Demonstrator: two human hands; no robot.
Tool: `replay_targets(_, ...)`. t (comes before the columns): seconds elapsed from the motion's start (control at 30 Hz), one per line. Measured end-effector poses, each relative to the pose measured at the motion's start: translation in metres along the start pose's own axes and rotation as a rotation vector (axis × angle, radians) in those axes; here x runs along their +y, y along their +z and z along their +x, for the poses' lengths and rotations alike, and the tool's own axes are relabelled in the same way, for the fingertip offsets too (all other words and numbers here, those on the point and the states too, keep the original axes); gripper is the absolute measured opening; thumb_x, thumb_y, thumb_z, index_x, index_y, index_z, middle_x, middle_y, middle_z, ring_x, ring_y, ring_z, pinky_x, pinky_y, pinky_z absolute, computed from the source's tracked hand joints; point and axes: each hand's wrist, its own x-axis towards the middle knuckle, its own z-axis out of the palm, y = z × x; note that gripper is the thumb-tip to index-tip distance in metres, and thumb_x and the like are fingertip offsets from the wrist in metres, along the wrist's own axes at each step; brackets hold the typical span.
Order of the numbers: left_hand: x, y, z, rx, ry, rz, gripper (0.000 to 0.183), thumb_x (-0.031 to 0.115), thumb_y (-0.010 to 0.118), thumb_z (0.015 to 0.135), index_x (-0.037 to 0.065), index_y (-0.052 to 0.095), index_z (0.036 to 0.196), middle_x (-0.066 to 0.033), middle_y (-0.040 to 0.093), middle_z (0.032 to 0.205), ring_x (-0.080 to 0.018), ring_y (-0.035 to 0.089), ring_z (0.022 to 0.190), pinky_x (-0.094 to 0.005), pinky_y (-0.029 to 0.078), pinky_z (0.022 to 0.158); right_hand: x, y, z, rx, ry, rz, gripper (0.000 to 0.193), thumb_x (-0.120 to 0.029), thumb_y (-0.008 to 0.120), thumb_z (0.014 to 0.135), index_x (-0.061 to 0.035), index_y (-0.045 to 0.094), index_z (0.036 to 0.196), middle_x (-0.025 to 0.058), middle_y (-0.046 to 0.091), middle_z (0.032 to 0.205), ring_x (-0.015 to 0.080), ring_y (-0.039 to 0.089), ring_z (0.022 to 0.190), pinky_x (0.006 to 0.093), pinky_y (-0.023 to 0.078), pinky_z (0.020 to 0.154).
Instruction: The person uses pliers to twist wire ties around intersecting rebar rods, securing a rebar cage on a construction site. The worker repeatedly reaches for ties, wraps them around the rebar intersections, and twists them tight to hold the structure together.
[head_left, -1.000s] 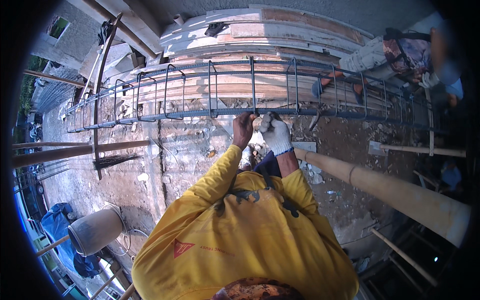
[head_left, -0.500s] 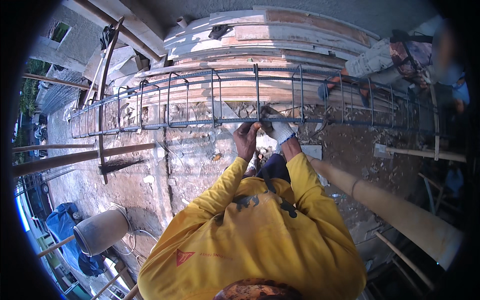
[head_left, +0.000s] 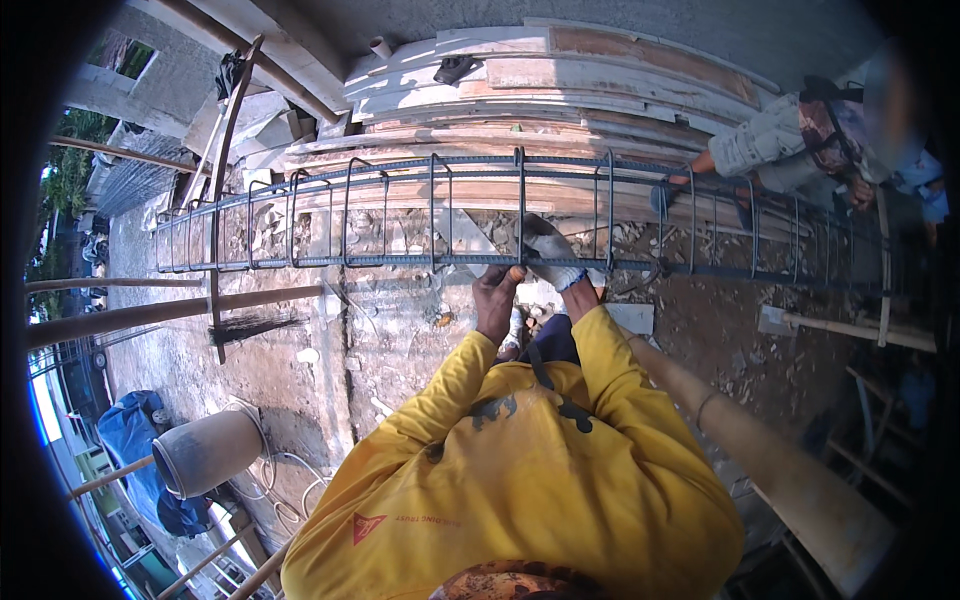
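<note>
Looks like a tie going onto the long rebar cage (head_left: 430, 215) lying across the dirt, gloved right hand (head_left: 552, 252) clamped on its lower bar and bare left hand (head_left: 497, 297) closed on a small tool right below, so I'd keep that bar steady and twist snug.

No packages, signs or screens on site that I can see. Only label-type item: a small red triangular logo patch (head_left: 368, 527) with a line of red print beside it, low on the back of the yellow shirt (head_left: 520, 480), left side. Print probably too small to make out anyway.
</note>
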Motion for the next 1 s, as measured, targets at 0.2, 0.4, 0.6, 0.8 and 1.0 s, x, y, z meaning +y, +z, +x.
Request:
replay_targets(0.2,0.006,0.0,-0.001,-0.047,-0.137,-0.127,0.016,0.02,0.082,0.095,0.006,0.076,0.1,0.0091,0.054,0.07,-0.0021,0.038,0.058,-0.0242,0.027,0.053,0.006,-0.003,-0.001,-0.3,-0.167,0.186,0.018,-0.012,0.068,0.102,-0.0066,0.066,0.119,0.0048,0.07,0.103,0.0178,0.068,0.083,0.0322,0.058,0.075)
replay_targets(0.4,-0.002,-0.001,0.0,-0.066,-0.14,-0.173,0.017,0.021,0.083,0.095,0.007,0.074,0.099,0.0108,0.049,0.066,-0.001,0.035,0.056,-0.0244,0.024,0.051,0.007,0.007,-0.026,0.07,-0.129,0.391,0.039,-0.013,0.069,0.103,-0.0084,0.059,0.14,0.0092,0.072,0.114,0.0173,0.07,0.085,0.035,0.061,0.074)
replay_targets(0.6,-0.008,-0.004,0.001,-0.051,-0.126,-0.223,0.02,0.023,0.085,0.094,0.011,0.07,0.087,0.0108,0.048,0.065,-0.0013,0.035,0.057,-0.0249,0.024,0.052,-0.006,0.082,-0.137,0.435,-0.471,-1.238,0.019,-0.004,0.059,0.097,-0.0035,0.071,0.112,0.0126,0.074,0.093,0.0209,0.072,0.076,0.0353,0.057,0.073)
replay_targets(0.8,-0.011,-0.003,0.0,-0.039,-0.072,-0.24,0.018,0.023,0.086,0.092,0.01,0.075,0.091,0.0108,0.05,0.065,-0.0025,0.036,0.056,-0.0253,0.026,0.053,-0.079,0.127,-0.08,0.336,-0.461,-1.822,0.024,-0.025,0.061,0.1,-0.0071,0.074,0.111,0.0163,0.075,0.102,0.0353,0.074,0.092,0.0468,0.059,0.084)
replay_targets(1.0,-0.017,-0.008,-0.002,-0.073,-0.051,-0.284,0.017,0.023,0.085,0.093,0.009,0.075,0.092,0.0102,0.051,0.066,-0.0024,0.038,0.057,-0.0252,0.026,0.053,-0.102,0.122,-0.044,-0.079,-0.136,-2.078,0.036,-0.037,0.06,0.094,-0.0048,0.075,0.1,0.0212,0.075,0.101,0.0434,0.072,0.099,0.0516,0.056,0.088)
